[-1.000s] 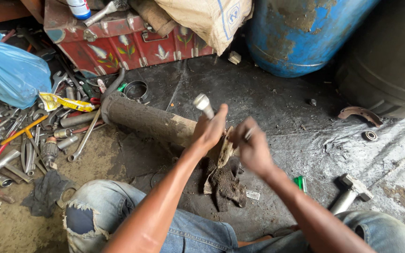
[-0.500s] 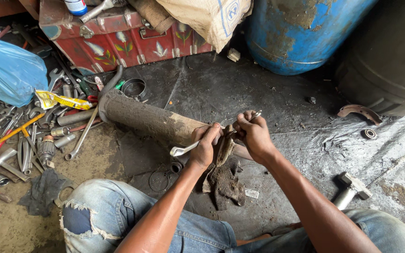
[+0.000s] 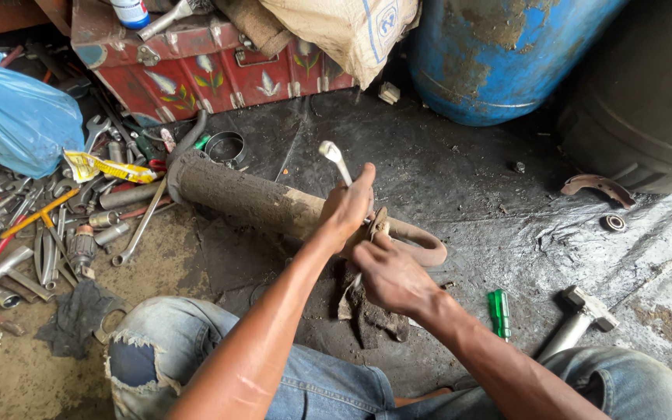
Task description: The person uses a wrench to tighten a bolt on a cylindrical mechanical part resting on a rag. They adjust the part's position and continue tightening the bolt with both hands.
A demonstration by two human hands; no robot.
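A dirty pipe [image 3: 235,196] lies on the dark floor, its curved end [image 3: 421,241] beside the hands. The left hand [image 3: 346,208] is closed around a wrench [image 3: 334,159] whose head sticks up above the fist. Just below it, the right hand [image 3: 389,274] pinches a small fitting [image 3: 379,224] at the pipe. Right of the grip lie a green screwdriver [image 3: 498,309] and a hammer [image 3: 577,315]; far left, a heap of tools [image 3: 48,225].

Silver spanner [image 3: 334,159] stands tilted over the muddy exhaust pipe [image 3: 250,198] lying flat
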